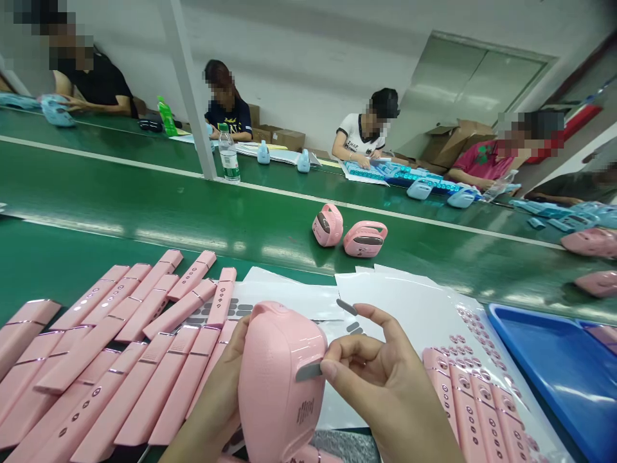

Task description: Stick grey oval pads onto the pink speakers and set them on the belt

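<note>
The left hand is curled around a pink plastic case, its fingers hidden behind it, and the right hand pinches a small gray strip against the case's side. The tiny black writing on the case is too small to read. Pink bars lie on the green desk, cut off at the bottom.

A factory line: workers along green conveyor belts handling pink plastic housings.
</note>
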`<state>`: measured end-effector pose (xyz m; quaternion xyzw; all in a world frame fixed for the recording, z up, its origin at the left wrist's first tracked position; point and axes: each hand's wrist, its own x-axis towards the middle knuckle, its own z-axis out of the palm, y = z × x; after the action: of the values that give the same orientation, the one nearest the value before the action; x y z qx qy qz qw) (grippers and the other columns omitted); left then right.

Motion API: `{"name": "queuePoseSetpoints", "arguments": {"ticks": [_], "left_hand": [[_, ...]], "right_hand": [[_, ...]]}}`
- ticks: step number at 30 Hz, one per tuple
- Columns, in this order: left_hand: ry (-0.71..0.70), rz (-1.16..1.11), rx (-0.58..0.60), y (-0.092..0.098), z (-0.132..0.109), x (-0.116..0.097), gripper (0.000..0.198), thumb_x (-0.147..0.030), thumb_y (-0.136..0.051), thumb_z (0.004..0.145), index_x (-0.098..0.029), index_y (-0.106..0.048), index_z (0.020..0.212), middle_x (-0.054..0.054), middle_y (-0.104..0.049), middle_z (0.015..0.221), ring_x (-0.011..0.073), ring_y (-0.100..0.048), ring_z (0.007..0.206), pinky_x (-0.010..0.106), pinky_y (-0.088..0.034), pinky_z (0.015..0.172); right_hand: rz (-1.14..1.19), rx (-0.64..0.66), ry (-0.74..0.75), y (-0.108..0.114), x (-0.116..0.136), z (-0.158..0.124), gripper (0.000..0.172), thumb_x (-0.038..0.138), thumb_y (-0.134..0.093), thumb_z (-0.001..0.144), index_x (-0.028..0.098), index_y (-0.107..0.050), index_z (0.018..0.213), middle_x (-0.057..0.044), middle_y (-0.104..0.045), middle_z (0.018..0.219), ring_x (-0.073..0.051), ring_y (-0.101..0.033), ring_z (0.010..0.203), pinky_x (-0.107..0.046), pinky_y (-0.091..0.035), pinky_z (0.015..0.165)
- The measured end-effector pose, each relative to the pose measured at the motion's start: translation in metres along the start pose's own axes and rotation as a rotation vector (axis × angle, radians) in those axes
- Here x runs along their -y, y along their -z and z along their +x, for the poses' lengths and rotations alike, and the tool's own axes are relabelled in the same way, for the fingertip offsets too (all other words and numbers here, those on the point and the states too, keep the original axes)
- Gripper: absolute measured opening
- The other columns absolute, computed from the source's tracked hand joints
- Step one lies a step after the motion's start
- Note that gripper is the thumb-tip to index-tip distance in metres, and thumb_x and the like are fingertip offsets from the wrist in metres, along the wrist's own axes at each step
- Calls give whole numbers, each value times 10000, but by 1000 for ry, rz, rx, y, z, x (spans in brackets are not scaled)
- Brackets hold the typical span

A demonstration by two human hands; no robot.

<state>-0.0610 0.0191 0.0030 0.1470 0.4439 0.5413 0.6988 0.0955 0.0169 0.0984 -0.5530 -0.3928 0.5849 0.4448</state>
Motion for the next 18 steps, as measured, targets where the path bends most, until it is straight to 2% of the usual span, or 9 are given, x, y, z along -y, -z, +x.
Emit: {"name": "queuePoseSetpoints", "arguments": {"ticks": [5,8,11,18], "left_hand": [[8,18,-30,-1,-3,-1,450,-407,-762,723,-253,-584,1107,35,-670,766,178,-559,607,301,-473,557],[7,7,-31,-2,-4,0,436,-441,-729,752,-248,-583,1115,50,-683,775,187,-571,611,313,-477,566],[23,-20,-28,-2,-3,0,477,-477,-750,717,-245,-590,1102,60,-687,798,187,-567,594,314,-466,554],[-9,36,-63,-1,-3,1,474,-442,-792,674,-245,-601,1060,52,-684,842,189,-567,645,303,-462,564]], "right_hand": [[-7,4,25,0,-1,0,671,275,-782,673,235,-382,1211,83,-666,645,-143,-578,648,-279,-471,685],[11,-22,63,-2,-2,-1,640,271,-776,674,238,-398,1189,84,-666,635,-141,-587,635,-270,-473,668],[12,-28,73,-3,-4,-3,630,274,-763,686,246,-392,1195,86,-659,639,-146,-597,650,-264,-471,654],[-19,-80,182,-5,-14,-3,522,281,-715,744,275,-390,1151,84,-656,676,-138,-567,665,-275,-465,672]]}}
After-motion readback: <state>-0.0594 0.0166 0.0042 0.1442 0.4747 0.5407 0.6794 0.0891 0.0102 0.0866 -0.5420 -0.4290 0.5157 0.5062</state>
